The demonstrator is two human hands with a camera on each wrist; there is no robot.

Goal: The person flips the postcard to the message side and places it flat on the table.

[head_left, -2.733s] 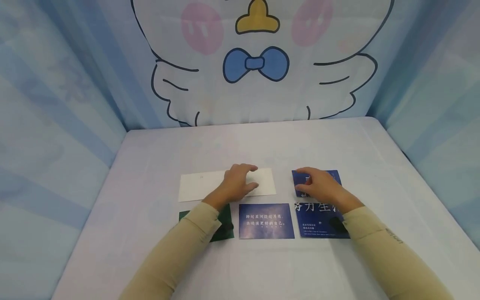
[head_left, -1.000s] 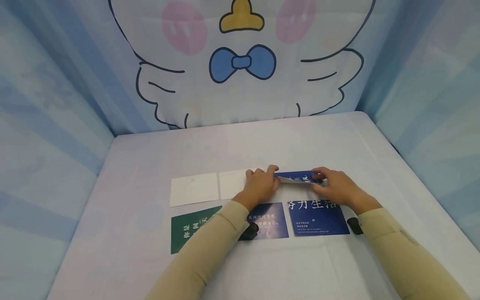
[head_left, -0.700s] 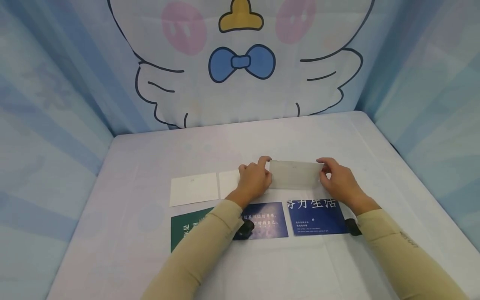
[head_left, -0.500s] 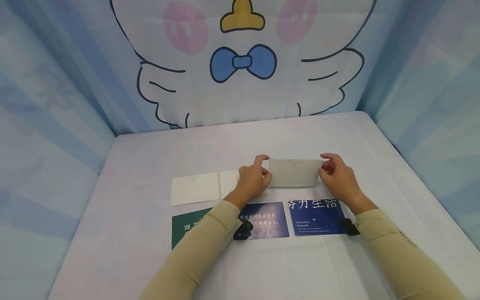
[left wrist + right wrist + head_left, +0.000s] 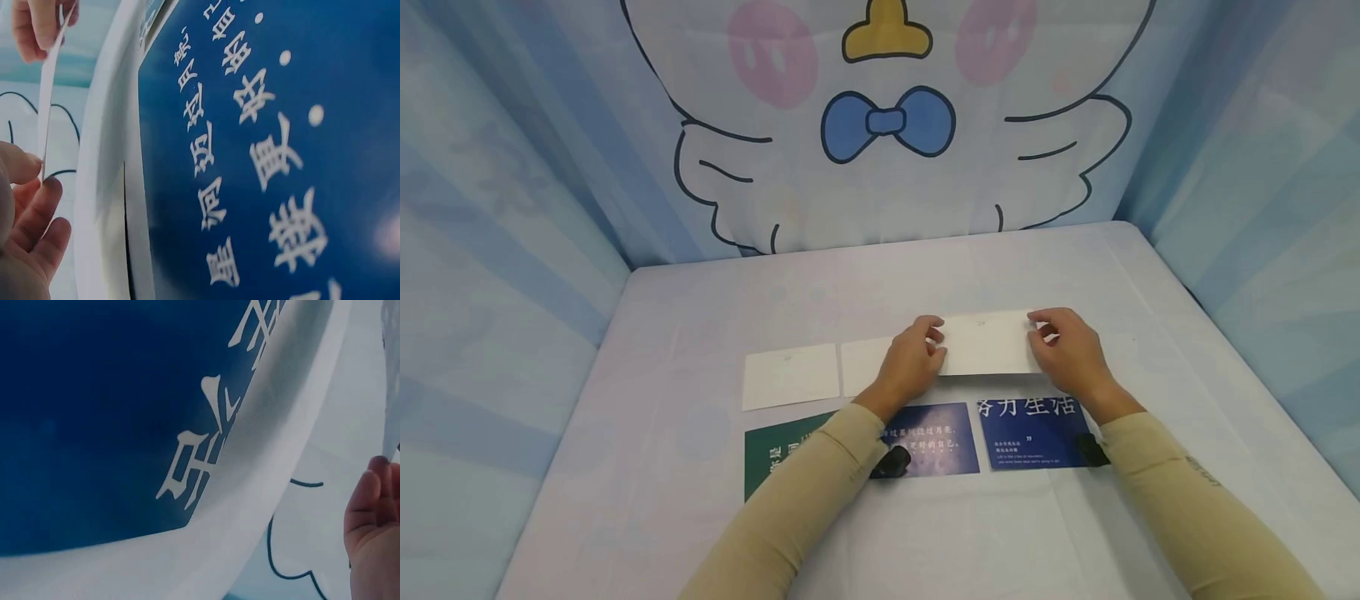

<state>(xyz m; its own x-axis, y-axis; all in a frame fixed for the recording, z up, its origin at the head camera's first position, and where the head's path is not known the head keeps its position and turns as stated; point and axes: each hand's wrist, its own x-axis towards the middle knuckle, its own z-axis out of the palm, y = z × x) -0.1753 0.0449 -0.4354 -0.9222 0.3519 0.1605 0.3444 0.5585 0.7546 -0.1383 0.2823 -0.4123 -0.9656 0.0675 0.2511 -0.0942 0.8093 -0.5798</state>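
A postcard [image 5: 987, 343] with its white back showing is held between both hands, a little above the table. My left hand [image 5: 910, 360] pinches its left edge between thumb and fingers; in the left wrist view the card [image 5: 47, 94] appears edge-on. The opposite edge is gripped by my right hand [image 5: 1072, 352], whose curled fingers also show at the border of the right wrist view. Beside it to the left lie two white cards: one [image 5: 790, 377] fully visible, the other [image 5: 863, 365] partly covered by my left hand.
In the nearer row lie a green card [image 5: 767, 450] partly under the left sleeve, a purple-blue card [image 5: 936, 433] and a dark blue card [image 5: 1033, 437] with white lettering. Dark wrist cameras overhang these cards. Printed curtains [image 5: 887, 192] enclose the table's back and sides.
Earlier the right-hand card in the back row lay blue side up. Both hands have picked it up and turned it over to its white back, then tilted it flatter.
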